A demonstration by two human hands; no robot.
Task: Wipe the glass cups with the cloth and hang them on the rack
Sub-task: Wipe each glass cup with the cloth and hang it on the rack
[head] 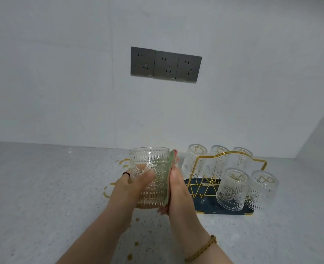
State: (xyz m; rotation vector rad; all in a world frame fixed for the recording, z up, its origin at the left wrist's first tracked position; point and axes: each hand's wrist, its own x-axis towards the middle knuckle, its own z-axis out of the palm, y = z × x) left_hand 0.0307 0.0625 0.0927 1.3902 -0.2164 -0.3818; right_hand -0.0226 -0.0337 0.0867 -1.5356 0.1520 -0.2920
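While glass cup (pixel 149 159) is clamped by L hand (pixel 128 187) left of rack (pixel 223 154), cloth (pixel 167 184) under flat-fingered R hand (pixel 180 193) should be rubbed round.

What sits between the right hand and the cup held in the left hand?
The green cloth, pressed flat against the cup by the right hand; head view.

no readable text, labels or numbers
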